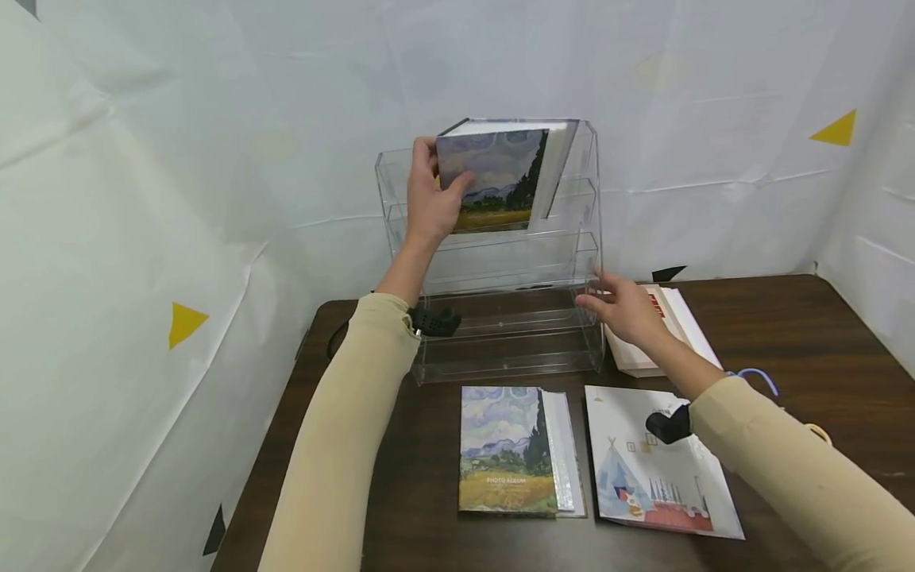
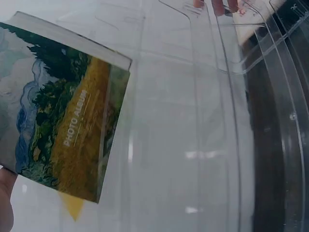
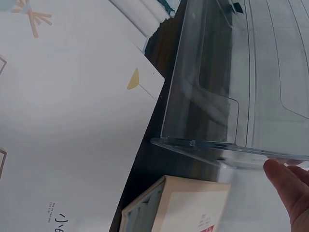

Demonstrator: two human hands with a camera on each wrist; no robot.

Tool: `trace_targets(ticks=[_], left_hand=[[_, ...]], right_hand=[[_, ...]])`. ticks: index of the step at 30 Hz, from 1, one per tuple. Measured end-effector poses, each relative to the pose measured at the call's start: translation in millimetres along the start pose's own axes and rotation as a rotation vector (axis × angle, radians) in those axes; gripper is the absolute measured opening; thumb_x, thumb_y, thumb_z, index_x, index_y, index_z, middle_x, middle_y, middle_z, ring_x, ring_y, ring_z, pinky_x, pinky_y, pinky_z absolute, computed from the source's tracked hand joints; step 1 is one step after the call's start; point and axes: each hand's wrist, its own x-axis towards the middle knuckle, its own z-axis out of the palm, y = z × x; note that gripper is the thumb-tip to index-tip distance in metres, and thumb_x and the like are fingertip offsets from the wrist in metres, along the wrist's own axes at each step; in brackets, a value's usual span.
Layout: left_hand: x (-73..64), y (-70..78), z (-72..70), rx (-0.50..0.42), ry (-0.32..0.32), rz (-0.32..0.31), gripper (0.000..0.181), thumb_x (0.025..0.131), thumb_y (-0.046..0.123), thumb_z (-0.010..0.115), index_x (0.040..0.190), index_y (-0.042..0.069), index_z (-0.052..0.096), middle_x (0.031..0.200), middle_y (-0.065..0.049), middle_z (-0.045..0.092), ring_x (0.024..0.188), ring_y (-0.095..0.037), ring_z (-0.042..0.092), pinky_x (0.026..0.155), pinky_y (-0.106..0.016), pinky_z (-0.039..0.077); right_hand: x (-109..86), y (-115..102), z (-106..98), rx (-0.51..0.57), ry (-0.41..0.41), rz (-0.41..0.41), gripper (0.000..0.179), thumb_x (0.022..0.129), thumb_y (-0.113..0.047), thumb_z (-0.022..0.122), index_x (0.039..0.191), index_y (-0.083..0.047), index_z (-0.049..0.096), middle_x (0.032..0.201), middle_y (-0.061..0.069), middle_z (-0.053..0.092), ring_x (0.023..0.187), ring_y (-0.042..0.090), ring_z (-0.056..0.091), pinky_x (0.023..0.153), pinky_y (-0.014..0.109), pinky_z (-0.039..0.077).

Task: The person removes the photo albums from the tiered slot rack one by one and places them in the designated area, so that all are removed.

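Note:
My left hand grips a photo album by its left edge, thumb on the painted landscape cover. The album's covers stand slightly apart, at the top tier of a clear acrylic rack. In the left wrist view the album's printed title shows sideways, and only a bit of the hand appears. My right hand is at the rack's right side panel, fingers fairly straight and touching it. From the right wrist, its thumb meets the panel's edge; the other fingers are mostly out of frame.
A similar photo album lies before the rack. Beside it is a white illustrated book, partly under my right forearm. A thick cream book lies right of the rack. Blue-handled scissors-like loops show behind the forearm. White sheeting hangs behind the table.

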Motion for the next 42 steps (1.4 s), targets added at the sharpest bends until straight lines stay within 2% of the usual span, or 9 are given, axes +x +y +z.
trace_targets(ticks=[7, 10, 14, 20, 24, 27, 30, 33, 42], left_hand=[[-23.1, 60.8, -20.0, -0.014, 0.014, 0.222, 0.035, 0.089, -0.007, 0.066, 0.116, -0.008, 0.043, 0.112, -0.019, 0.054, 0.106, -0.024, 0.058, 0.081, -0.032, 0.053], [-41.8, 59.6, -37.4, -0.1, 0.038, 0.309, 0.037, 0.089, -0.009, 0.065, 0.118, -0.007, 0.043, 0.116, -0.016, 0.055, 0.105, -0.024, 0.059, 0.077, -0.035, 0.055], [-84.6, 54.4, -67.2, -0.203, 0.021, 0.294, 0.041, 0.089, -0.014, 0.062, 0.122, -0.002, 0.041, 0.122, -0.014, 0.055, 0.106, -0.03, 0.058, 0.078, -0.036, 0.053], [-175.1, 45.6, -111.5, -0.124, -0.004, 0.035, 0.042, 0.09, -0.012, 0.061, 0.125, 0.001, 0.041, 0.115, -0.013, 0.055, 0.094, -0.025, 0.057, 0.075, -0.029, 0.049], [-231.2, 32.3, -134.0, 0.015, 0.052, -0.268, 0.041, 0.091, -0.006, 0.064, 0.125, -0.003, 0.041, 0.108, -0.014, 0.055, 0.092, -0.022, 0.053, 0.081, -0.028, 0.042], [-259.9, 19.6, -145.9, 0.11, 0.073, -0.531, 0.042, 0.092, -0.001, 0.065, 0.126, -0.002, 0.04, 0.113, -0.015, 0.056, 0.096, -0.021, 0.051, 0.082, -0.03, 0.039], [-277.0, 0.5, -154.4, 0.183, 0.029, -0.737, 0.046, 0.095, 0.005, 0.064, 0.132, -0.001, 0.038, 0.121, -0.019, 0.056, 0.099, -0.024, 0.052, 0.079, -0.033, 0.041], [-288.0, -20.5, -160.1, 0.245, -0.034, -0.848, 0.049, 0.097, 0.009, 0.063, 0.137, -0.003, 0.037, 0.125, -0.025, 0.054, 0.099, -0.03, 0.055, 0.079, -0.038, 0.044], [-306.8, -54.6, -159.8, 0.498, -0.059, -0.951, 0.054, 0.094, 0.021, 0.067, 0.136, -0.005, 0.046, 0.132, -0.034, 0.051, 0.115, -0.048, 0.053, 0.089, -0.058, 0.044]], right_hand=[[1.6, 1, 3, 0.004, -0.003, -0.008, 0.073, 0.098, -0.027, 0.063, 0.155, -0.004, 0.025, 0.14, 0.029, 0.047, 0.123, 0.045, 0.051, 0.09, 0.052, 0.049], [2.0, 2, 3, 0.0, -0.001, -0.007, 0.073, 0.098, -0.027, 0.063, 0.155, -0.004, 0.025, 0.14, 0.029, 0.047, 0.123, 0.045, 0.051, 0.09, 0.052, 0.049], [1.5, 4, 0, -0.025, 0.0, -0.005, 0.074, 0.098, -0.033, 0.062, 0.155, -0.004, 0.025, 0.14, 0.029, 0.047, 0.123, 0.045, 0.051, 0.09, 0.053, 0.048], [-0.4, 7, -6, -0.045, 0.0, 0.0, 0.076, 0.098, -0.035, 0.061, 0.155, -0.002, 0.024, 0.141, 0.03, 0.046, 0.123, 0.046, 0.05, 0.091, 0.054, 0.048], [-1.3, 7, -8, -0.044, -0.003, 0.0, 0.075, 0.098, -0.035, 0.061, 0.155, -0.002, 0.024, 0.141, 0.03, 0.046, 0.123, 0.046, 0.051, 0.09, 0.054, 0.048], [-0.6, 7, -9, -0.053, 0.002, -0.002, 0.075, 0.098, -0.034, 0.061, 0.155, -0.002, 0.025, 0.14, 0.03, 0.047, 0.122, 0.046, 0.051, 0.09, 0.054, 0.048], [1.5, 8, -10, -0.053, 0.015, -0.003, 0.074, 0.098, -0.032, 0.061, 0.154, -0.002, 0.025, 0.14, 0.03, 0.047, 0.122, 0.046, 0.051, 0.091, 0.054, 0.048], [3.5, 8, -8, -0.033, 0.018, -0.003, 0.073, 0.098, -0.03, 0.061, 0.155, -0.002, 0.025, 0.14, 0.03, 0.047, 0.123, 0.047, 0.05, 0.092, 0.054, 0.047], [6.7, 8, -4, -0.024, 0.002, 0.002, 0.075, 0.099, -0.033, 0.06, 0.156, -0.003, 0.022, 0.141, 0.03, 0.046, 0.125, 0.046, 0.049, 0.092, 0.053, 0.047]])
